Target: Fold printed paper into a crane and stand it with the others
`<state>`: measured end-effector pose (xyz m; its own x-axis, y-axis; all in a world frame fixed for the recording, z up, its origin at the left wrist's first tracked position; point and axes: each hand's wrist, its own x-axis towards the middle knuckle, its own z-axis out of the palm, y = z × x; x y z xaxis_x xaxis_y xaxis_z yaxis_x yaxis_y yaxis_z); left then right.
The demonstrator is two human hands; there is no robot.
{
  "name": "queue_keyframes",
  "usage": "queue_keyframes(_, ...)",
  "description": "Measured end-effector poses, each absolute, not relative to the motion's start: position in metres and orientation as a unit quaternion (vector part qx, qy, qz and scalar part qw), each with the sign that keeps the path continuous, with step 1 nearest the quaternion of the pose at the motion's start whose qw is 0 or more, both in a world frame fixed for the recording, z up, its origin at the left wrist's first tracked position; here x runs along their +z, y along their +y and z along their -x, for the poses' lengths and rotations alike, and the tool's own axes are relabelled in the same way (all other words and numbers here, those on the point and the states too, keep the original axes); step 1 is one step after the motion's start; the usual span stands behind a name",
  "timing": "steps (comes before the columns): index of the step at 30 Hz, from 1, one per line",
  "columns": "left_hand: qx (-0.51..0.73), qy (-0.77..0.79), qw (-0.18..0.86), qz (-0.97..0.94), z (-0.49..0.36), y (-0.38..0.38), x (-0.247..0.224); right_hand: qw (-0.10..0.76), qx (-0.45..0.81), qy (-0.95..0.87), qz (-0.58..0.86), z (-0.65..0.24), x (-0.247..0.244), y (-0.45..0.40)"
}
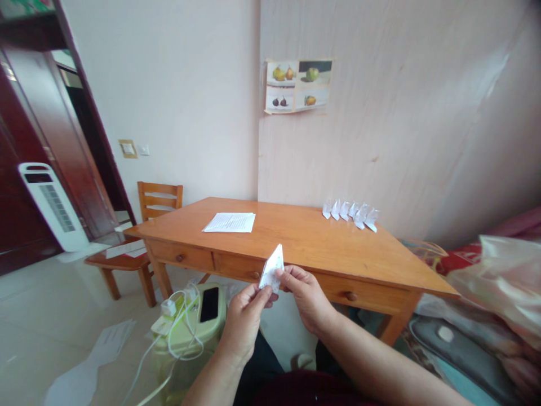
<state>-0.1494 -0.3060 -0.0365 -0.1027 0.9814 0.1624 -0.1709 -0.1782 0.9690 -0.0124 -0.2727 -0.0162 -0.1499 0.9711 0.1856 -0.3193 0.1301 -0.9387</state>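
A small piece of folded paper [274,267], white with printed marks and a pointed top, is held up in front of the table's near edge. My left hand [249,307] pinches its lower end between thumb and fingers. From the right, my right hand [305,296] grips its side, the thumb lying on the near face. Several folded white paper pieces [350,212] stand grouped at the table's back right. A stack of printed sheets [230,222] lies flat on the table's left part.
The wooden table [291,225] has drawers along its front. A chair [158,197] stands at its left. Below left, a green container [190,321] bears a phone [210,304] and white cables. Loose papers [95,361] lie on the floor; a plastic bag [499,282] is at right.
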Motion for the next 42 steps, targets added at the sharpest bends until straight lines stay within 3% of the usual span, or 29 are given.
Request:
queue_keyframes(8,0.587,0.413,0.476,-0.509,0.146,-0.308,-0.041,0.506,0.685,-0.45,0.268,0.019,-0.014,-0.275)
queue_keyframes(29,0.564,0.457,0.364,-0.584,0.148,-0.313,-0.028,0.537,0.707,-0.381,0.257,0.022,-0.007,-0.272)
queue_keyframes(42,0.549,0.472,0.352,-0.593,0.145,-0.316,-0.025,0.57,0.68,-0.364,0.283,0.009,0.009,-0.255)
